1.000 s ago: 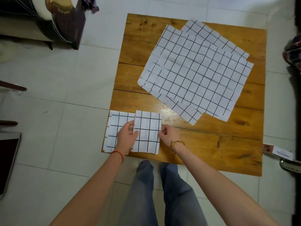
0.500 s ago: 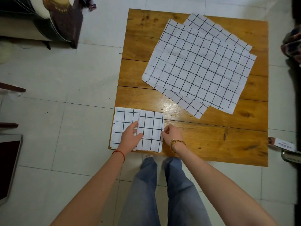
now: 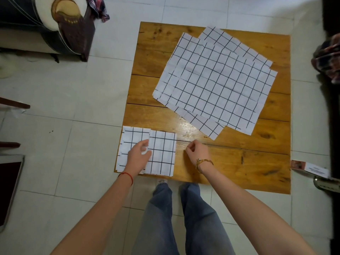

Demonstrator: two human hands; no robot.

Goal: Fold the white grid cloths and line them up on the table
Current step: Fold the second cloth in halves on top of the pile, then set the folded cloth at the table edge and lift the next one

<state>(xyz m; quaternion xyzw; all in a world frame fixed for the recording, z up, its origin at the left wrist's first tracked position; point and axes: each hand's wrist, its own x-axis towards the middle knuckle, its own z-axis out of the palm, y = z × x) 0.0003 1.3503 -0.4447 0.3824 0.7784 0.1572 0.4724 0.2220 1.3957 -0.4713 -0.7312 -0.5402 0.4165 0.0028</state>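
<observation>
We were lining up the second folded cloth [image 3: 161, 153] beside the first folded cloth [image 3: 132, 144] at the table's [image 3: 230, 172] near-left corner; our left hand [image 3: 138, 156] rested relaxed across both, our right hand [image 3: 197, 151] hovered loosely curled, holding nothing. Next, we judged, came the unfolded pile [image 3: 215, 83].

Wooden table [image 3: 230, 172]: two folded cloths [image 3: 161, 153] near-left corner, unfolded cloths [image 3: 217, 83] far-right.

Bare table [image 3: 239, 162] lies between folded cloths [image 3: 161, 153] and unfolded pile [image 3: 217, 83].

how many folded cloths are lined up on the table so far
2. One folded cloth lies at the table's near left corner, partly under the left hand. The second folded cloth sits just to its right, slightly overlapping it. The unfolded cloths farther back may hide more.
</observation>
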